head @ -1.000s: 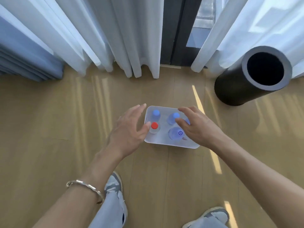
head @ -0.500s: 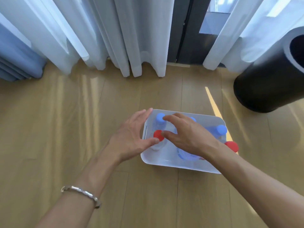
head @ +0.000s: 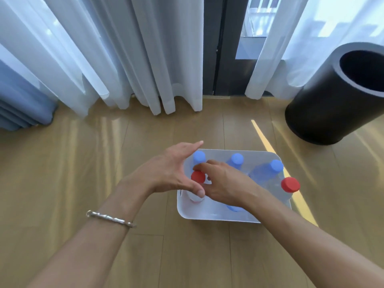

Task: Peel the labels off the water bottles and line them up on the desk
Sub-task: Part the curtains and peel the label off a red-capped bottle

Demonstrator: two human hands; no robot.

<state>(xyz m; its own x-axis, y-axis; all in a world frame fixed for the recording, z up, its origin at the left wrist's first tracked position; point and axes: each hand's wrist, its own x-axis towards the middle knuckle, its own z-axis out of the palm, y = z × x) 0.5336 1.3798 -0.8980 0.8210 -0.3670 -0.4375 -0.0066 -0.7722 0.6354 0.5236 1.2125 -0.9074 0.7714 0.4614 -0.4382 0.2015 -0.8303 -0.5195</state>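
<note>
Since half a second ago both hands have closed in on the red-capped bottle (head: 197,177) at the left end of the white bin (head: 218,218), and the right hand has slid further left across the bin. The left hand (head: 166,173) now cups that bottle from the bin's left side. Its fingers are straight and pressed together, reaching over the bin's far-left corner, and its thumb (head: 200,192) lies against the bottle's shoulder on the near side. The right hand (head: 226,183) reaches over the middle of the bin, with its fingers curled round the far and right sides of the red cap, pinching the bottle at its neck. The bottle stands upright in the bin's near-left corner. Along the bin's far wall stand three blue-capped bottles (head: 236,159), the leftmost partly under the left fingers. A second red-capped bottle (head: 290,184) stands at the bin's right end, and a blue shape under the right wrist is too hidden to identify. A silver bracelet (head: 110,218) circles the left wrist. The bin sits on a wooden floor (head: 104,163). White curtains (head: 145,59) hang beyond it, and a black cylinder (head: 324,113) stands to its far right.
</note>
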